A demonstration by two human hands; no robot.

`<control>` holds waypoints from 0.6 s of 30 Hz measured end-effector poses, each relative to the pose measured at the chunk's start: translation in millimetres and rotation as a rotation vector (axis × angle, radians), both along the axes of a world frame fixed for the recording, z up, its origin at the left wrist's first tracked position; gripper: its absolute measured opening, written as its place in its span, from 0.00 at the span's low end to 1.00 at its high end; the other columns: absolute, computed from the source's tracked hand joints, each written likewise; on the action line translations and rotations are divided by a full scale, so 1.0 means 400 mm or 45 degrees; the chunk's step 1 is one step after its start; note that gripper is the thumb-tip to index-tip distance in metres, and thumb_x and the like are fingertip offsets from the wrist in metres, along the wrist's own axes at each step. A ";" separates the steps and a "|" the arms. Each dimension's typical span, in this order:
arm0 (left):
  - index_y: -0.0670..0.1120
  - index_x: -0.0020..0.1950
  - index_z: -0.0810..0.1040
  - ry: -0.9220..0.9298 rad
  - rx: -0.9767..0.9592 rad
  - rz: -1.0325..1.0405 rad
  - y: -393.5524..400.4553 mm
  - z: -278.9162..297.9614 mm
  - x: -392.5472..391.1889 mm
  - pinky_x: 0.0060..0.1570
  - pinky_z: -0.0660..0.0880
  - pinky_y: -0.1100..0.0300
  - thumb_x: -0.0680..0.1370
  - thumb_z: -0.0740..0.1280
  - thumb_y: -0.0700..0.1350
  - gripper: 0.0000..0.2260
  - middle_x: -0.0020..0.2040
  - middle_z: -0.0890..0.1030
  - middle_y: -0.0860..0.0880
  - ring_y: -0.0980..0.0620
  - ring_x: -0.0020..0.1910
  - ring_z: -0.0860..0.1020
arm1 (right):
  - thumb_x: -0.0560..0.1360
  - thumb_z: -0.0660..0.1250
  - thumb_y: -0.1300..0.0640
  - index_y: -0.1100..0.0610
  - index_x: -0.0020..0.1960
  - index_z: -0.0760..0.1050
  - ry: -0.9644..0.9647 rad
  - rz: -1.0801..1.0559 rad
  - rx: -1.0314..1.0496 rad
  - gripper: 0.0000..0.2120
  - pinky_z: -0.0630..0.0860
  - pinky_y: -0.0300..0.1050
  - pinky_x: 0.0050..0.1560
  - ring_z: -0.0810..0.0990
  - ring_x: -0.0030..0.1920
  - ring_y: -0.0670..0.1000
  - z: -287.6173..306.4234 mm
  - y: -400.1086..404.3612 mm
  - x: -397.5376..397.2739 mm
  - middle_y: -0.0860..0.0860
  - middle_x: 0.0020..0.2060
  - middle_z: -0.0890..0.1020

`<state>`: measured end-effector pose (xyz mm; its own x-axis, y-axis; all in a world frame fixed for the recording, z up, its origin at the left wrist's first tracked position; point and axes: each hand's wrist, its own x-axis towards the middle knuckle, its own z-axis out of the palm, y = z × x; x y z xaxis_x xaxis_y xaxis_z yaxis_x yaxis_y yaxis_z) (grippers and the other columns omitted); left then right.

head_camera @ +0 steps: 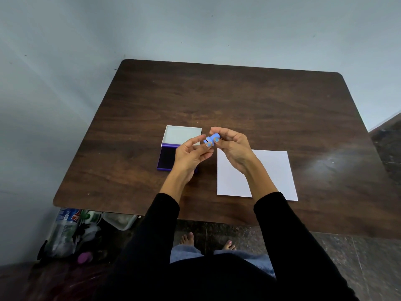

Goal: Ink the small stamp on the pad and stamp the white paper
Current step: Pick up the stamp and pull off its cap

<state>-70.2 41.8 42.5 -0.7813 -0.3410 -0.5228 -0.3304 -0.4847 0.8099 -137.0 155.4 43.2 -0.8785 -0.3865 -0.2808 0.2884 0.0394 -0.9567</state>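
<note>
A small light-blue stamp (pixel 212 138) is held in the air above the table, between my two hands. My right hand (pixel 233 146) grips its upper part with thumb and fingers. My left hand (pixel 192 155) touches its lower part with its fingertips. Under my left hand lies the ink pad (pixel 165 158), a purple case with a dark pad, its white lid (pixel 181 134) open toward the far side. The white paper (pixel 273 172) lies flat to the right, partly covered by my right wrist.
The dark wooden table (pixel 217 94) stands in a corner against pale walls. Plastic bottles and bags (pixel 71 231) sit on the floor under its near left corner. My bare feet (pixel 188 238) show on the stone floor below.
</note>
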 end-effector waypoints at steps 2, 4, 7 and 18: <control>0.40 0.61 0.78 -0.010 -0.004 0.003 0.006 0.001 -0.002 0.51 0.79 0.57 0.73 0.70 0.34 0.16 0.52 0.82 0.43 0.48 0.49 0.82 | 0.74 0.64 0.71 0.64 0.59 0.76 -0.022 -0.056 -0.019 0.15 0.76 0.45 0.58 0.80 0.56 0.55 -0.001 0.004 -0.006 0.56 0.55 0.80; 0.41 0.59 0.79 -0.038 -0.203 -0.008 0.013 -0.008 -0.003 0.49 0.80 0.60 0.72 0.72 0.36 0.16 0.53 0.83 0.44 0.50 0.49 0.83 | 0.74 0.64 0.71 0.64 0.59 0.76 -0.038 -0.140 -0.024 0.15 0.75 0.49 0.61 0.79 0.57 0.57 -0.003 0.009 -0.012 0.58 0.57 0.80; 0.45 0.54 0.82 -0.011 -0.713 -0.098 0.031 -0.035 0.005 0.49 0.77 0.65 0.69 0.76 0.40 0.14 0.51 0.84 0.48 0.56 0.49 0.81 | 0.74 0.64 0.71 0.64 0.59 0.76 -0.068 -0.273 -0.027 0.15 0.76 0.49 0.61 0.80 0.55 0.55 -0.008 0.017 -0.019 0.58 0.57 0.80; 0.53 0.62 0.78 -0.098 -1.694 -0.395 0.073 -0.144 0.058 0.70 0.35 0.39 0.76 0.68 0.47 0.14 0.66 0.77 0.53 0.51 0.77 0.54 | 0.73 0.67 0.69 0.65 0.57 0.77 -0.186 -0.377 -0.142 0.13 0.79 0.42 0.53 0.80 0.51 0.54 -0.014 0.023 -0.012 0.56 0.50 0.81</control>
